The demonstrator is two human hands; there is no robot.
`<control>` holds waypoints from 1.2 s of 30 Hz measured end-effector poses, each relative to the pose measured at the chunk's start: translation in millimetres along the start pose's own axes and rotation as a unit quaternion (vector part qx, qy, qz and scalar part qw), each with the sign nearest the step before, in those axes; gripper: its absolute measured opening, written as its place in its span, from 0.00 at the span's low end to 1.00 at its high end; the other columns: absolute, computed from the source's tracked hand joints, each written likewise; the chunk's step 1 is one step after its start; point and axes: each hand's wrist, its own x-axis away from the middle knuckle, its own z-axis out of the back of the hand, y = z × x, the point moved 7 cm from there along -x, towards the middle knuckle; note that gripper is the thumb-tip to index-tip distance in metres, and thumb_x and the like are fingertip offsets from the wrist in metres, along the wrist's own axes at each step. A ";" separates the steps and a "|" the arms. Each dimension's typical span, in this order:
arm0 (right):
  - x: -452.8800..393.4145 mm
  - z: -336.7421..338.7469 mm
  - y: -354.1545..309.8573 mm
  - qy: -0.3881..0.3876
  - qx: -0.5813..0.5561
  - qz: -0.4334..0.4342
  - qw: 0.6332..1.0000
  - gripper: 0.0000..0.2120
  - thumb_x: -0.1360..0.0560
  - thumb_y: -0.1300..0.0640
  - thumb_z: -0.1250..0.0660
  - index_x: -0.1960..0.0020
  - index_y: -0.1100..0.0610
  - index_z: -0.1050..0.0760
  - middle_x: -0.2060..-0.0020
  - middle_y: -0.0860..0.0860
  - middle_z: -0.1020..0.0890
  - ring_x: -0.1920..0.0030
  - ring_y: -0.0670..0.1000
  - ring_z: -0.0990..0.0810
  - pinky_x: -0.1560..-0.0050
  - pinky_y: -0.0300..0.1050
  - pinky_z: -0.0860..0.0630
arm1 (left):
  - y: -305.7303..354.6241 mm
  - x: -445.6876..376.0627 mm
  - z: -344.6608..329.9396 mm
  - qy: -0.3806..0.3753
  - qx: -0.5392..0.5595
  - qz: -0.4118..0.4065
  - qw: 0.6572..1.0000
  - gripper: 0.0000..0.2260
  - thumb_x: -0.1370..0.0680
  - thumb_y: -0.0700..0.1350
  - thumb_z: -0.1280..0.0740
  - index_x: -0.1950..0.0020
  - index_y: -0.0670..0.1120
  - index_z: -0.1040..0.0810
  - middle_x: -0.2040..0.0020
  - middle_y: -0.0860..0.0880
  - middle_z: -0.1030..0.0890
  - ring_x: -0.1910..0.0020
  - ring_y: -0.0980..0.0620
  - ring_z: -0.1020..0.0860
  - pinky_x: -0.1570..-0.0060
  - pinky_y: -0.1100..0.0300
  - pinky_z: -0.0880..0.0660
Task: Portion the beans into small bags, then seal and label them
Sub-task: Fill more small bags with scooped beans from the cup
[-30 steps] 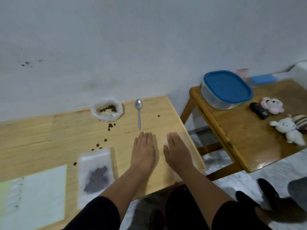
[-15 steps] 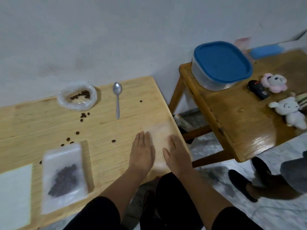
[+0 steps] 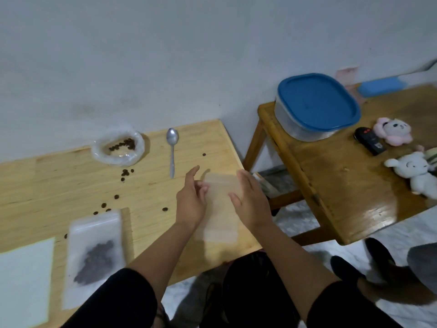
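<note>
Paper sheet (image 3: 23,280) cut off at left edge.

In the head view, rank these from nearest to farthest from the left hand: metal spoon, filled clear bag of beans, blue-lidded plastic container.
From the left hand:
1. Metal spoon, just beyond the hand.
2. Filled clear bag of beans, down-left near the table's front edge.
3. Blue-lidded plastic container, on the other table, far right.

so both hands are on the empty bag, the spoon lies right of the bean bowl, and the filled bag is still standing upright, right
Not quite. The head view shows the filled bag lying flat on the table, not upright. The rest holds: both hands, left and right, hold the empty bag, and the spoon lies right of the bean bowl.
</note>
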 end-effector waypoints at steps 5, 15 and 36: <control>-49.1 22.6 -61.4 0.030 -0.066 0.046 0.996 0.11 0.28 0.60 0.31 0.47 0.63 0.21 0.54 0.58 0.17 0.53 0.58 0.18 0.52 0.44 0.23 | 22.7 -19.8 60.0 0.044 0.001 -0.028 0.999 0.17 0.22 0.36 0.36 0.34 0.48 0.28 0.58 0.55 0.21 0.57 0.60 0.22 0.54 0.81 0.34; -91.5 -17.3 -182.8 -0.041 -0.308 -0.101 0.945 0.04 0.27 0.56 0.32 0.57 0.54 0.18 0.64 0.48 0.17 0.59 0.48 0.19 0.51 0.42 0.24 | 17.8 -43.3 196.6 0.221 -0.042 -0.067 0.972 0.16 0.26 0.40 0.30 0.39 0.43 0.23 0.43 0.48 0.21 0.44 0.47 0.23 0.42 0.54 0.28; -110.4 -90.8 -299.0 -0.216 -0.540 -0.132 0.802 0.09 0.26 0.55 0.32 0.47 0.56 0.19 0.54 0.51 0.15 0.49 0.48 0.17 0.49 0.39 0.22 | -30.9 -66.7 280.3 0.203 0.137 0.022 0.969 0.10 0.22 0.44 0.33 0.43 0.51 0.19 0.50 0.59 0.18 0.52 0.69 0.22 0.52 0.79 0.30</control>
